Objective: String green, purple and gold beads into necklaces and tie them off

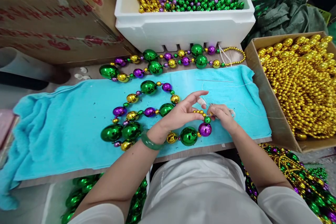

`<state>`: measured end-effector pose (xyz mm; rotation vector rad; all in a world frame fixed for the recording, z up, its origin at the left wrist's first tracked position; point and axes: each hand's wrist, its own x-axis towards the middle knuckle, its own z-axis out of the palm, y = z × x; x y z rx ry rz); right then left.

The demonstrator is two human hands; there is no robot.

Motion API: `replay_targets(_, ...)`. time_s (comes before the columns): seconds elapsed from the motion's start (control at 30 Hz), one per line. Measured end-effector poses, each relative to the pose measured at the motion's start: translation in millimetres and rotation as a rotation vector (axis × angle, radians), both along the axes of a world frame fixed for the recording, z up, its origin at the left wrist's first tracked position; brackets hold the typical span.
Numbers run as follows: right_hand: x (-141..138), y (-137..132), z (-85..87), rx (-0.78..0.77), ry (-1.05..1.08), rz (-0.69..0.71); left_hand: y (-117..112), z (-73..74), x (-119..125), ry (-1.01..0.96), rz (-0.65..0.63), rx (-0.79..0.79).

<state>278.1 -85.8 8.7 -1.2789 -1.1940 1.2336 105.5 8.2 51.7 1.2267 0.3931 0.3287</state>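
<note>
A necklace of big green, gold and purple beads (136, 119) lies looped on a turquoise towel (65, 129). My left hand (183, 112), with a green bangle at the wrist, pinches the strand's small gold beads near its end, index finger raised. My right hand (223, 115) meets it from the right, fingers pinched on the same bead strand and a thin white thread (252, 110) that trails off to the right. A purple bead (205, 129) and a green bead (188, 136) rest just below both hands.
A second big-bead strand (168, 61) lies along the towel's far edge. Behind it stands a white foam box (183, 24) of small beads. A cardboard box of gold beads (301, 80) sits right, another carton (52, 24) left. More beads lie on the floor (296, 175).
</note>
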Motion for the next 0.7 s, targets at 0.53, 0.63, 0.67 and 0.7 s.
replay_targets(0.53,14.3,-0.1,5.9,0.112,-0.281,0.033,-0.8,0.5,1.1,0.029,0.008,0.021)
replay_targets(0.63,14.5,0.6,8.0,0.125,-0.307,0.051,-0.7,-0.3,1.6,0.017,0.006,0.015)
replay_targets(0.67,14.7,1.1,8.6,0.131,-0.316,0.057,-0.5,-0.4,1.8,0.016,0.005,0.011)
replay_targets(0.7,15.1,1.5,8.9,0.136,-0.325,0.063,-0.4,-0.5,2.0,0.015,0.005,0.008)
